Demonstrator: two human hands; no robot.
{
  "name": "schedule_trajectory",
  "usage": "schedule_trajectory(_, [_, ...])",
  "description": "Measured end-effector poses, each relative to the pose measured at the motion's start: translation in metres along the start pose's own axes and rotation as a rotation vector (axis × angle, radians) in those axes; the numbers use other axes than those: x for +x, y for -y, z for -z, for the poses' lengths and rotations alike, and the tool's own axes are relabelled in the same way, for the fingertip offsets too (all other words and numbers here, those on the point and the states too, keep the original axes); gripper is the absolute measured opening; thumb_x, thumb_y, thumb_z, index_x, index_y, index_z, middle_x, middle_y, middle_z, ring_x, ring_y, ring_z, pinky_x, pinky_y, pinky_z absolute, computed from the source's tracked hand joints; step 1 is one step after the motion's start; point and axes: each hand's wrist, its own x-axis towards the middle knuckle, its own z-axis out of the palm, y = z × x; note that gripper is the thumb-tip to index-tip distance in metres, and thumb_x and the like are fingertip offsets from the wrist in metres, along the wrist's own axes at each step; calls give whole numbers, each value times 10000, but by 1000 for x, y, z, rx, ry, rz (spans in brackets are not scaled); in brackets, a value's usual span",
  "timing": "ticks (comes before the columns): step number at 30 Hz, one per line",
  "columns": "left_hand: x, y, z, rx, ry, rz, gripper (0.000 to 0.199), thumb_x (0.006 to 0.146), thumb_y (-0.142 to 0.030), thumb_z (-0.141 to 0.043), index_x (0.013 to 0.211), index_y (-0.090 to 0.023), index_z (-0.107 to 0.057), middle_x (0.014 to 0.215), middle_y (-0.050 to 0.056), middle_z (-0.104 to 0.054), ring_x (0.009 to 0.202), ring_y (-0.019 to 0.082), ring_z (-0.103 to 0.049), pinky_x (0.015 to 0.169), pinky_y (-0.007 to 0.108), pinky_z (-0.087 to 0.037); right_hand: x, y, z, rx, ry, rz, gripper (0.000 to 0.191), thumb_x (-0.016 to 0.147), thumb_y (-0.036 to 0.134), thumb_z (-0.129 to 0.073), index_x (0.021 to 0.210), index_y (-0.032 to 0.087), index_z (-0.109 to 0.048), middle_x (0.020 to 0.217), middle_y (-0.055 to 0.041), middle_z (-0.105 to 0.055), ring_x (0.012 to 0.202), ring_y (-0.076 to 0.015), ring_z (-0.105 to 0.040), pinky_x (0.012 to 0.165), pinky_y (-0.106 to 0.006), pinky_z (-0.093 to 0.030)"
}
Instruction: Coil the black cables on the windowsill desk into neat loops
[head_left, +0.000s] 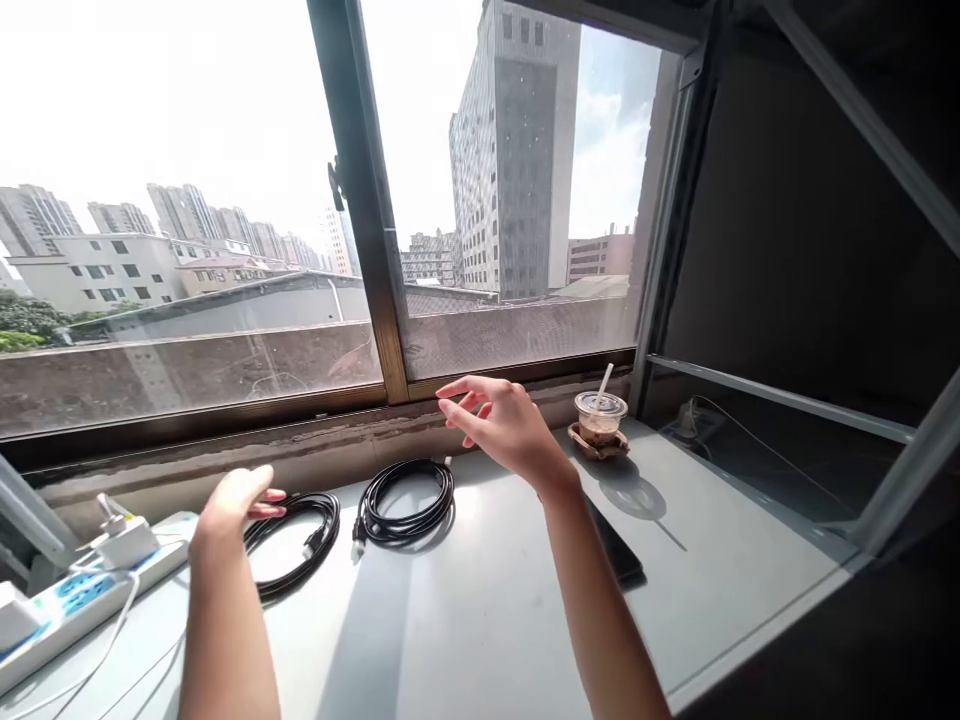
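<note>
Window [386, 340] at 12 o'clock (dead ahead); table [480, 620] below. Left hand [236, 497], 11 o'clock: half-curled, thumb parted; contact with the left coil [300, 574] beside it cannot be confirmed. Right hand [510, 425], 12 o'clock: aloft, empty, fingers loosely spread. Right coil [409, 528] lies between them. Both coils should handle as light, springy; grip bundled strands, clear of plugs [358, 546].

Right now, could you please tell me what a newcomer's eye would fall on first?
Probably the bright window at the back, with a tall building outside on the right. Below it, two coiled black cables lie on the table, the left hand near one and the right hand raised. A lidded cup stands further right.
</note>
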Motion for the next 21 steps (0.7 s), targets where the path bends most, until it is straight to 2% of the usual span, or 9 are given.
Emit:
schedule_trajectory(3, [-7,-13,36,-132,-56,113,78,626,-240,-498,630,-168,-469,423,17,-557,371,185,-556,383,255,-440,-1,1,3,0,8,-16,231,848,367,-520,956,226,-668,718,11,-680,540,-97,-598,583,-225,-426])
schedule_trajectory(5, [-17,-25,52,-219,-112,90,106,628,-266,-513,644,-165,-486,341,-53,-434,269,121,-413,292,189,-295,-2,1,2,-27,19,-30,230,846,368,-519,947,229,-672,717,11,-682,564,-106,-607,584,-225,-422])
schedule_trajectory(7, [-32,-42,59,-366,-122,-3,155,645,-309,-534,683,-161,-512,319,-100,-331,240,65,-279,272,149,-173,-2,3,-1,-62,50,-31,231,844,375,-517,929,234,-679,710,13,-681,580,-113,-615,580,-225,-415])
schedule_trajectory(12, [-72,-85,56,-691,-316,-277,239,632,-329,-654,738,-137,-558,358,-111,-322,274,35,-241,272,148,-159,-6,11,-12,-119,147,-18,304,854,458,-485,822,237,-692,711,16,-683,568,-119,-609,537,-224,-363])
schedule_trajectory(15, [-89,-100,54,-785,-347,-436,217,686,-321,-648,751,-125,-584,360,-111,-288,289,30,-212,281,156,-136,-8,15,-19,-180,249,-6,508,881,551,-377,627,205,-646,615,9,-647,526,-116,-580,541,-235,-345])
schedule_trajectory(17, [-99,-107,54,-869,-346,-497,191,710,-303,-636,764,-125,-594,354,-111,-269,293,31,-192,289,164,-115,-10,16,-24,-240,365,-8,614,889,593,-298,521,197,-588,504,4,-583,491,-118,-551,542,-245,-340])
schedule_trajectory(19, [-107,-112,54,-960,-349,-566,159,718,-276,-629,759,-125,-602,345,-109,-261,290,34,-177,295,180,-91,-12,15,-31,-265,509,0,627,887,612,-272,535,206,-595,489,0,-568,485,-124,-536,528,-248,-338])
schedule_trajectory(21, [-115,-117,53,-1019,-364,-642,136,722,-251,-625,756,-119,-618,337,-107,-256,284,35,-158,302,197,-69,-13,13,-38,-194,625,32,569,872,628,-302,701,220,-659,668,-13,-656,556,-137,-567,527,-246,-363])
